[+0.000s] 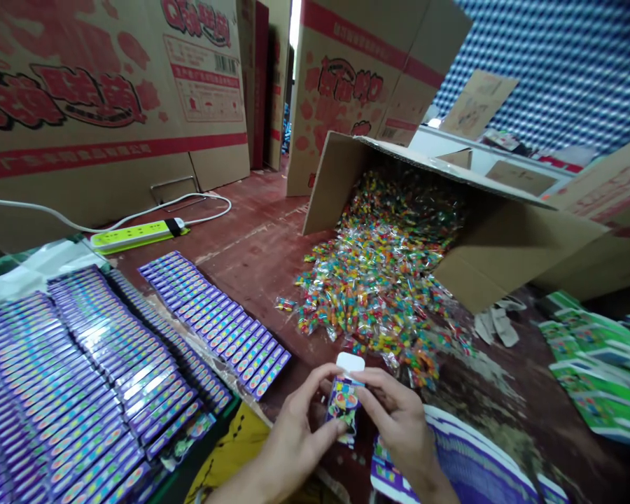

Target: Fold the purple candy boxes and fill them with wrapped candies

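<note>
Both my hands hold one small purple printed box (343,400) low in the middle of the view. Its white end flap (350,362) stands open at the top. My left hand (294,437) grips the box from the left, fingers curled round it. My right hand (399,413) pinches its upper right edge near the flap. Beyond the box a heap of small colourful wrapped candies (383,280) spills onto the reddish floor (252,245) from a tipped cardboard carton (504,231).
Rows of filled purple boxes (84,364) lie at the left. A stack of flat purple box blanks (472,462) sits under my right hand, green packs (593,364) at the right. A green power strip (136,234) and large printed cartons (110,91) stand behind.
</note>
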